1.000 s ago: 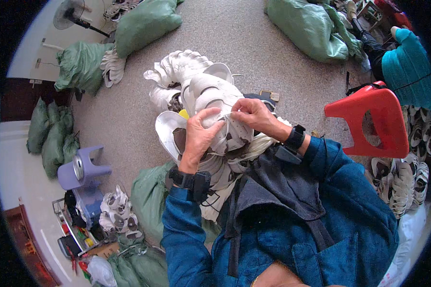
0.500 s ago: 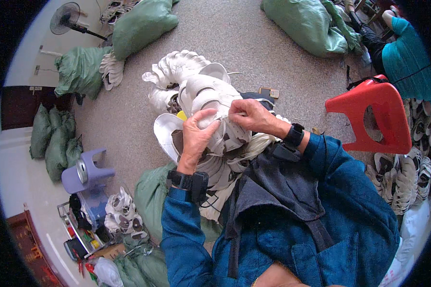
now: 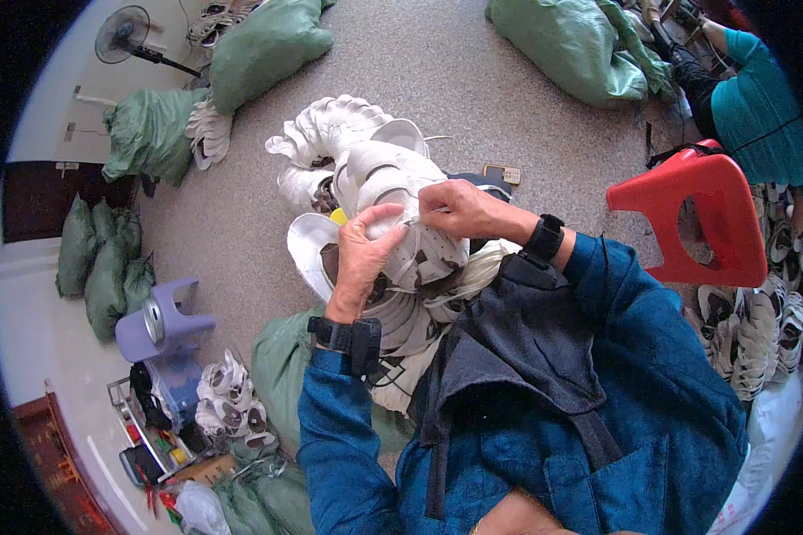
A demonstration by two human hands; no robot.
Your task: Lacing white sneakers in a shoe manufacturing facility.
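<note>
A white shoe upper (image 3: 439, 250) with brownish inner patches lies in front of me, above my lap. My left hand (image 3: 364, 254) pinches its edge between thumb and fingers. Close beside it, my right hand (image 3: 468, 211) is closed, with a thin white shoelace at its fingertips; most of the lace is hidden. More white shoe uppers (image 3: 335, 120) are nested in a curved row just beyond my hands. A white piece with a smooth rounded face (image 3: 305, 250) sits left of my left wrist. Further uppers (image 3: 410, 330) are piled under my forearms.
A red plastic stool (image 3: 727, 214) stands to the right, near a person in a teal top (image 3: 758, 107). Green sacks (image 3: 272, 53) lie at the far left and far right. A purple chair (image 3: 174, 316) and a fan (image 3: 123, 34) are at left. A phone-like object (image 3: 502, 173) lies on the floor.
My right hand has shifted slightly left, nearer the left fingertips. My left hand stays almost in place on the shoe upper. The person in teal has moved an arm.
</note>
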